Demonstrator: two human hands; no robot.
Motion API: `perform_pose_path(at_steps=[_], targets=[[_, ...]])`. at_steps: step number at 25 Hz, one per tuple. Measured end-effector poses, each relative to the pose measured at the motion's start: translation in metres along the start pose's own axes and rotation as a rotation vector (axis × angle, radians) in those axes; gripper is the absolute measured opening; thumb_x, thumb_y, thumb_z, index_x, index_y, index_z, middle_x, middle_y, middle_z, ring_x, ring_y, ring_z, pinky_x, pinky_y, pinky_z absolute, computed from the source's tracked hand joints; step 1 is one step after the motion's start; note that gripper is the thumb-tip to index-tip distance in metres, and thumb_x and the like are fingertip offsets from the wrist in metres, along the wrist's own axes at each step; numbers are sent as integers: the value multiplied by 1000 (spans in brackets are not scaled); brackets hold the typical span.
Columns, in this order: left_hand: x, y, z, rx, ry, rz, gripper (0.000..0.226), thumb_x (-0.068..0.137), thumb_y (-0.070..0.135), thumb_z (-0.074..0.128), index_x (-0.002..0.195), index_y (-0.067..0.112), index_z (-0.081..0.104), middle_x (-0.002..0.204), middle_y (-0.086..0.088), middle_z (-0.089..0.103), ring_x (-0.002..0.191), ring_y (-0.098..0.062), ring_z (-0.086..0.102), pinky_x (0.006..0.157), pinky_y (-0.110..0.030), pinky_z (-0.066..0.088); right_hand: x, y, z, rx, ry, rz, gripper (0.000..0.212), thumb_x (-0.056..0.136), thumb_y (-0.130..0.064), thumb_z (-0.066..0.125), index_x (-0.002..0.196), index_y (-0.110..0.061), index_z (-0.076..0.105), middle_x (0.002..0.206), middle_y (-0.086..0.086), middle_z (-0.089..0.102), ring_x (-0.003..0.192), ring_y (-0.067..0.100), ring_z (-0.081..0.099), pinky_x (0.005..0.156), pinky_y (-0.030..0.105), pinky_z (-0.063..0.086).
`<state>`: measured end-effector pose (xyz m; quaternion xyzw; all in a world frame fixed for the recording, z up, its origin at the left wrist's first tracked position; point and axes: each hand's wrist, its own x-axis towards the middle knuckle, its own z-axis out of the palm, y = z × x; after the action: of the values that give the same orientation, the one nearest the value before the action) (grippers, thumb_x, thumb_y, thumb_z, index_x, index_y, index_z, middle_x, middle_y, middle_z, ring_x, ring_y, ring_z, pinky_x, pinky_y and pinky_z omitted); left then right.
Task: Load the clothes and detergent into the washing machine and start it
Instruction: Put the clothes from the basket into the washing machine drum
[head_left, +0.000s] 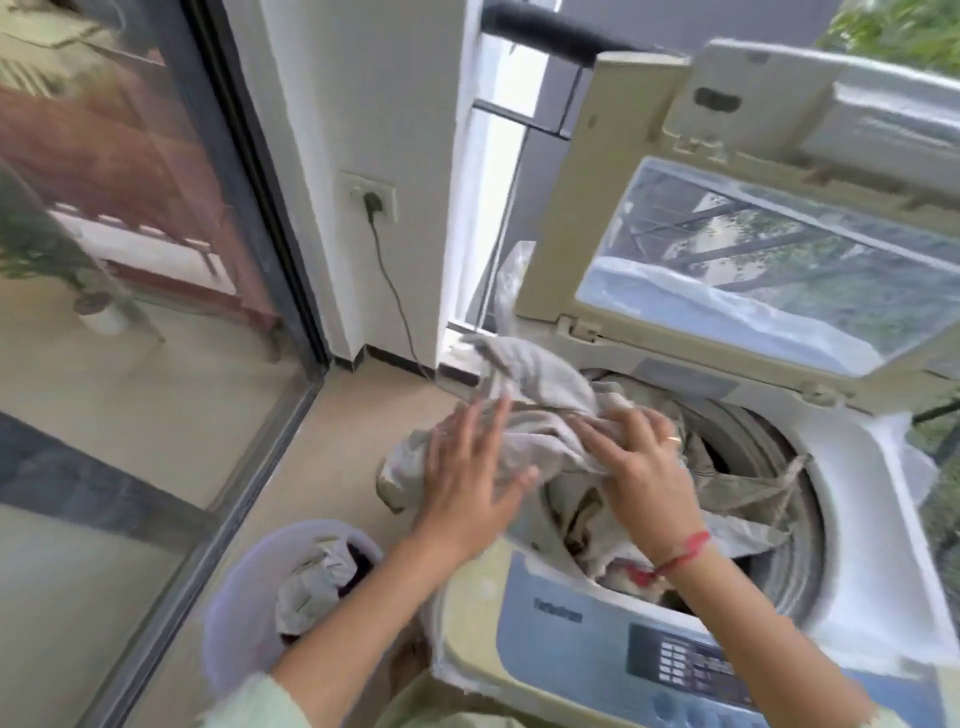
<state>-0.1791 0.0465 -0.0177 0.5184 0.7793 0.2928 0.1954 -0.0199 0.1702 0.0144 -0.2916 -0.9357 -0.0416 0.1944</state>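
A top-loading washing machine (862, 525) stands at the right with its lid (753, 244) raised. Its drum holds a heap of beige and grey clothes. A light grey garment (535, 395) hangs over the drum's left rim. My left hand (467, 483) lies flat, fingers spread, against the lower part of this garment. My right hand (639, 457) presses on the same cloth with fingers curled into it, above the drum. The blue control panel (649, 654) faces me at the front. No detergent is in view.
A pale lilac laundry basket (228, 623) with a few clothes stands on the floor left of the machine. A wall socket (371, 200) with a cable running down is behind. A glass sliding door (130, 260) fills the left side.
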Motion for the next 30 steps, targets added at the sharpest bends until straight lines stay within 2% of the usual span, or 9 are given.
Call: perform_pose_path(at_steps=[3, 8, 11, 13, 17, 22, 24, 28, 30], targets=[[38, 51, 58, 421, -244, 182, 81, 90, 58, 37, 145, 35, -19, 157, -4, -19, 143, -28, -19, 108, -56, -18, -56, 73, -10, -231, -104, 117, 47, 80, -27, 60, 127, -23, 55, 119, 17, 55, 102, 41, 50, 86, 49, 47], [86, 62, 146, 621, -838, 85, 90, 88, 52, 52, 148, 31, -13, 158, -7, -13, 144, -34, -10, 116, -50, 1, -79, 147, 10, 186, -1276, 399, 78, 90, -29, 58, 151, -28, 10, 157, 6, 17, 138, 31, 33, 107, 38, 38], [118, 77, 131, 612, -979, 31, 83, 80, 43, 64, 148, 28, 18, 155, -6, 22, 138, -28, 30, 110, -39, 32, -53, 192, 11, 401, -771, 577, 45, 87, -27, 63, 129, -13, 55, 127, 11, 60, 117, 30, 56, 97, 39, 45], [135, 94, 106, 476, -763, 22, 58, 78, 46, 65, 131, 31, 48, 136, 7, 51, 120, -20, 52, 95, -33, 45, -44, 216, 22, 161, -492, 542, 60, 80, -36, 67, 133, -18, 46, 127, 14, 55, 114, 35, 54, 92, 43, 47], [151, 109, 125, 159, -206, -30, 81, 69, 61, 68, 138, 33, 35, 139, 3, 44, 127, -21, 43, 101, -40, 40, -44, 222, 85, 102, -889, 208, 104, 79, -35, 64, 146, -35, -15, 158, 7, -12, 143, 40, 5, 109, 60, 24], [122, 78, 207, 429, -686, -325, 132, 60, 63, 74, 141, 37, -27, 152, -8, -30, 139, -37, -24, 109, -64, -1, -105, 219, 160, 41, -1379, 178, 128, 68, -42, 71, 136, -37, -36, 147, 3, -40, 141, 48, -5, 108, 62, 24], [100, 78, 221, 472, -817, -291, 129, 66, 57, 74, 139, 39, -31, 150, -5, -36, 137, -37, -29, 106, -70, -3, -124, 203, 140, -61, -1559, 216, 115, 79, -36, 68, 145, -26, -26, 150, 1, -33, 144, 40, 6, 111, 52, 28], [100, 82, 206, 642, -958, -301, 117, 69, 64, 67, 142, 43, -22, 156, -5, -22, 141, -39, -19, 102, -74, -2, -88, 196, 82, -5, -1933, 195, 42, 91, -39, 56, 124, -13, 62, 138, 7, 38, 128, 24, 42, 109, 39, 35], [112, 83, 187, 735, -904, -341, 117, 67, 69, 66, 147, 36, -14, 157, -10, -12, 142, -40, -11, 106, -68, 5, -65, 221, 67, 295, -1853, 418, 47, 90, -36, 53, 129, -9, 55, 131, 11, 51, 115, 25, 53, 94, 35, 48]])
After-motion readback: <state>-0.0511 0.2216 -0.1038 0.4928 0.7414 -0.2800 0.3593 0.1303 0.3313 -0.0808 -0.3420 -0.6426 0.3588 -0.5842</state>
